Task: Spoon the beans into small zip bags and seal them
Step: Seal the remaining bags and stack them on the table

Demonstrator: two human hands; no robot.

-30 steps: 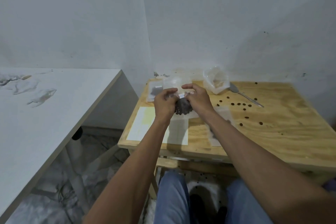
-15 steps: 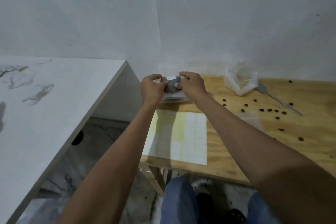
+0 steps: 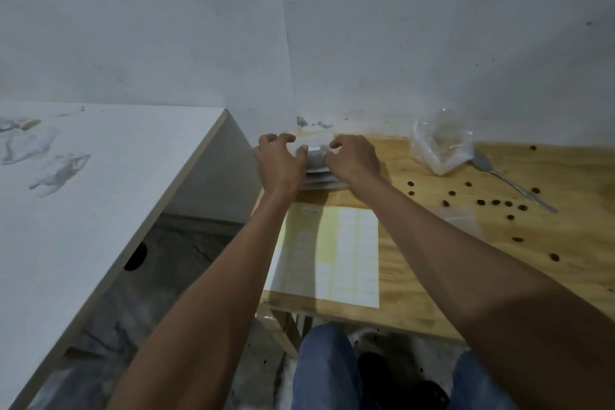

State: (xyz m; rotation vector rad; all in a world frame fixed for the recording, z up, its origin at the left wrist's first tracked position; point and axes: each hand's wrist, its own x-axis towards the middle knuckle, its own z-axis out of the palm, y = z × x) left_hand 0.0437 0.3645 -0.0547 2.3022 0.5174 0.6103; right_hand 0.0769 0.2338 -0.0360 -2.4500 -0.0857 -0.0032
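Note:
A small zip bag [image 3: 316, 161] with dark beans lies on top of a stack of filled bags [image 3: 320, 179] at the far left corner of the wooden table [image 3: 432, 283]. My left hand [image 3: 279, 163] holds the bag's left edge with curled fingers and the thumb against it. My right hand [image 3: 354, 160] grips its right edge, fingers curled over the top. Most of the bag is hidden between the hands. A metal spoon [image 3: 509, 181] lies at the right, with loose beans [image 3: 496, 202] scattered near it.
A crumpled clear plastic bag [image 3: 442, 146] stands by the wall next to the spoon. A sheet of yellow-white labels [image 3: 332, 256] lies near the table's front edge. An empty flat zip bag [image 3: 461, 218] lies mid-table. A white table [image 3: 83, 226] stands at the left.
Both hands carried the bean bag from mid-table to the far left corner and set it down on the stack. The view has turned left and closer.

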